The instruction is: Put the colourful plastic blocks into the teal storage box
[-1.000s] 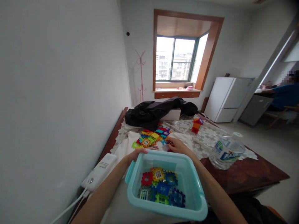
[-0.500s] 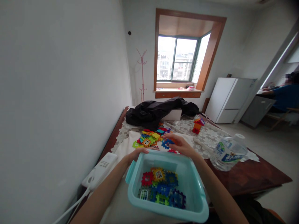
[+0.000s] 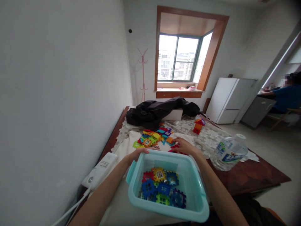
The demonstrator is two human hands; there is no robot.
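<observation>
- The tub [image 3: 198,205] rim hides the left hand [image 3: 135,155] fingers.
- The right hand [image 3: 185,147] covers red pieces [image 3: 175,146] at 12 o'clock beyond the tub.
- Both forearms are cut off at the bottom edge.

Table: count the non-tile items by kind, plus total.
Bin: 1
Water bottle: 1
Power strip: 1
Black jacket: 1
Small tile house: 1
Total: 5

Bare cloth is showing between the tile pile [image 3: 154,138] and the little block tower [image 3: 198,125]. The water bottle [image 3: 229,152] is crowding the right, the black jacket [image 3: 155,113] is blocking the far end.
</observation>
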